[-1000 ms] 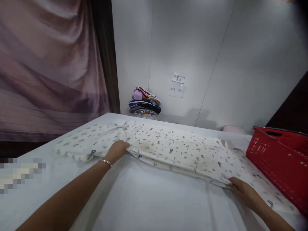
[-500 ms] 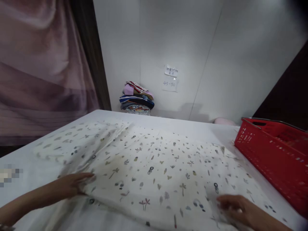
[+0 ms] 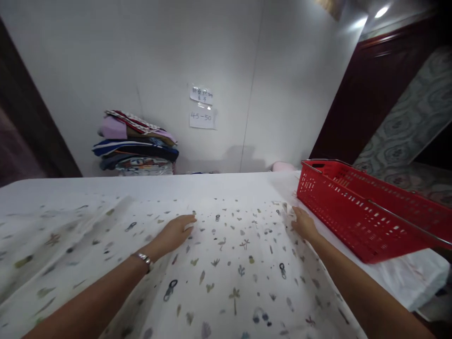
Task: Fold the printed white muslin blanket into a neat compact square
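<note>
Ptd cloth (image 3: 226, 278) under L grip (image 3: 178, 230)

One basket (image 3: 339, 219), two notes (image 3: 201, 95) (image 3: 202, 119), apparently one cloth (image 3: 226, 275).

A red basket (image 3: 341, 214) stands at right, with folded cloths (image 3: 136, 148) piled left of two paper signs (image 3: 202, 119).

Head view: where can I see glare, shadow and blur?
In the head view, a ceiling light glares at upper right; a soft grey shadow lies on the wall; the patterned cloth looks soft at lower left; the upper note is blurred.
</note>
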Tool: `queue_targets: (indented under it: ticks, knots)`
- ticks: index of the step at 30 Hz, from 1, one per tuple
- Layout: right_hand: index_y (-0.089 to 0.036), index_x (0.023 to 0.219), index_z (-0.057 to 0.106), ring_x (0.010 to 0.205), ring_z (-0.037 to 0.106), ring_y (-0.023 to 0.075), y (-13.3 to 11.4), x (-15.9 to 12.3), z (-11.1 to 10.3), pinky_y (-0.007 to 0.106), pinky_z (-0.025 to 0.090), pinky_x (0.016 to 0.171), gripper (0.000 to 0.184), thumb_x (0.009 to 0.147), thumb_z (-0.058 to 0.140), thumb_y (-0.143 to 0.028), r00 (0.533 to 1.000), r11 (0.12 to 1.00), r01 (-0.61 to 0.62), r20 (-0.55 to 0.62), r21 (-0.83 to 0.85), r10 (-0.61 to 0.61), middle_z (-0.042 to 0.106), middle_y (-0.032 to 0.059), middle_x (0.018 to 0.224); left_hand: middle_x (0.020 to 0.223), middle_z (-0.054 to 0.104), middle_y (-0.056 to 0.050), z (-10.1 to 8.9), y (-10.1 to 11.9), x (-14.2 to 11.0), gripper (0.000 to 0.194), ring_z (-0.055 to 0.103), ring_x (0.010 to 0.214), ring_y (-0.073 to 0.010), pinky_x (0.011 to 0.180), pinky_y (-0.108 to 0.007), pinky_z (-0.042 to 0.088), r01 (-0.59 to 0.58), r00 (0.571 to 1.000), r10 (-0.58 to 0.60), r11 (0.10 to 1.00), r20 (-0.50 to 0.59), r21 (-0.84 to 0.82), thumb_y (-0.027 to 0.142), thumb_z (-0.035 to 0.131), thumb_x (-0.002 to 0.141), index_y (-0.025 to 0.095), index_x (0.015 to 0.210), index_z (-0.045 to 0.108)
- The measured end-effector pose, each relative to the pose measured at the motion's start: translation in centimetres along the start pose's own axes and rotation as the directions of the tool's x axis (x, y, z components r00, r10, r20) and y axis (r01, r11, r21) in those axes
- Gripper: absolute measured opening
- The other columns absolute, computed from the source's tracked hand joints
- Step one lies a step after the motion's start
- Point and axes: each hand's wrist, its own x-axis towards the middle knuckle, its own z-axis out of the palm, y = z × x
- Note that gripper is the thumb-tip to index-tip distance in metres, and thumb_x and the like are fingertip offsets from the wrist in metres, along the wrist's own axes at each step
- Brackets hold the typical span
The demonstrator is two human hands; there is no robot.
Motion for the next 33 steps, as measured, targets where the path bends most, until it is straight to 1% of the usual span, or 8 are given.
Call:
queue_targets:
  ticks: [6,10,13,17,21,26,30,33]
  knots:
    - [-0.015,0.110,0.058,0.111,0.050,0.0239,1.1,2.6,1.2,0.034,0.038,0.089,0.032,0.081,0.044,-0.017,0.999,0.999,-0.039,0.028,-0.028,0.039,0.060,0.0131,0.117,0.134,0.050,-0.011,3.1,2.4,6.4,0.045,0.044,0.124,-0.0249,0.105,-0.040,0.032,-0.128,0.991,0.134,0.971,-0.013,0.202,0.030,0.037,0.085,0.013,0.123,0.054]
    - [-0.014,0.089,0.064,0.096,0.057,0.0221,2.1,4.1,1.1,0.032,0.039,0.085,0.031,0.088,0.034,-0.021,0.997,0.997,-0.077,0.019,0.003,0.077,0.066,0.0138,0.095,0.132,0.052,-0.011,4.8,3.5,7.1,0.040,0.044,0.123,-0.0242,0.103,-0.041,0.032,-0.116,0.988,0.136,0.967,-0.071,0.227,0.024,0.037,0.085,0.016,0.119,0.056]
    - [-0.012,0.104,0.061,0.102,0.056,0.0212,2.4,4.0,0.7,0.030,0.038,0.088,0.035,0.090,0.032,-0.027,0.998,0.997,-0.060,0.014,0.052,0.059,0.063,0.0147,0.108,0.132,0.051,-0.011,5.3,4.0,6.9,0.038,0.043,0.124,-0.0241,0.102,-0.042,0.031,-0.104,0.986,0.132,0.964,-0.103,0.245,0.021,0.036,0.086,0.017,0.119,0.055]
    - [-0.016,0.125,0.050,0.110,0.054,0.0206,2.4,2.7,0.8,0.028,0.039,0.090,0.047,0.082,0.049,-0.032,0.997,0.995,-0.003,0.074,0.104,-0.005,0.058,0.0108,0.122,0.128,0.054,-0.011,4.9,4.6,7.3,0.042,0.045,0.120,-0.0240,0.102,-0.041,0.030,-0.079,0.988,0.109,0.967,-0.113,0.244,0.017,0.038,0.083,0.017,0.122,0.052]
    - [-0.019,0.113,0.058,0.104,0.056,0.0207,2.2,2.6,1.4,0.031,0.039,0.089,0.039,0.075,0.050,-0.017,0.996,0.995,0.001,0.083,0.102,-0.009,0.064,0.0085,0.113,0.110,0.061,-0.011,4.3,5.3,8.2,0.039,0.052,0.108,-0.0241,0.096,-0.038,0.035,-0.052,0.988,0.084,0.970,-0.129,0.236,0.014,0.044,0.077,0.016,0.114,0.058]
    - [-0.014,0.100,0.062,0.103,0.055,0.0234,2.0,3.8,1.8,0.034,0.037,0.091,0.031,0.075,0.044,-0.010,1.000,0.993,-0.014,0.015,0.120,0.013,0.064,0.0130,0.107,0.095,0.062,-0.009,3.7,6.3,8.5,0.023,0.056,0.095,-0.0234,0.082,-0.034,0.041,-0.084,0.989,0.103,0.982,-0.105,0.167,0.023,0.042,0.081,0.017,0.080,0.064]
    - [-0.012,0.097,0.062,0.098,0.055,0.0214,2.3,3.2,0.5,0.031,0.039,0.088,0.032,0.080,0.035,-0.015,0.998,0.979,0.016,-0.062,0.204,-0.003,0.063,0.0126,0.101,0.086,0.063,-0.006,2.7,6.5,7.4,0.029,0.059,0.075,-0.0198,0.066,-0.030,0.042,-0.058,0.995,0.058,0.998,-0.086,0.004,0.033,0.034,0.087,0.019,0.085,0.059]
    - [-0.015,0.091,0.062,0.088,0.057,0.0197,2.3,0.1,-1.3,0.029,0.043,0.079,0.030,0.079,0.034,-0.019,0.993,0.954,0.101,-0.084,0.281,-0.080,0.064,0.0083,0.091,0.086,0.065,-0.004,1.2,5.3,5.8,0.035,0.059,0.069,-0.0190,0.060,-0.029,0.041,-0.053,0.998,0.050,0.996,-0.043,-0.068,0.044,0.030,0.089,0.022,0.093,0.057]
